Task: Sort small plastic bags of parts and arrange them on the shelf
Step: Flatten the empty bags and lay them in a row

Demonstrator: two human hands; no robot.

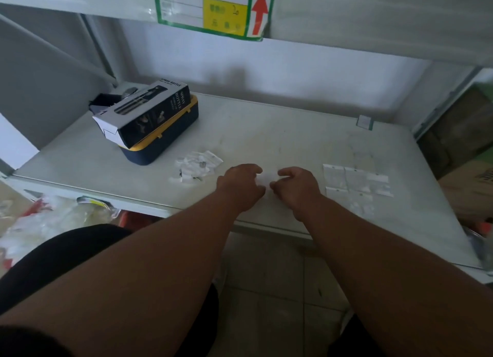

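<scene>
On the white shelf, both hands meet near the front edge over one small clear plastic bag. My left hand pinches the bag's left side and my right hand pinches its right side. A loose heap of small bags of parts lies just left of my left hand. To the right of my right hand, several bags lie flat in neat rows.
A black spray bottle box lies on a navy and yellow case at the shelf's back left. A green-bordered label with a red arrow hangs from the shelf above. Cardboard boxes stand at the right; plastic clutter sits lower left.
</scene>
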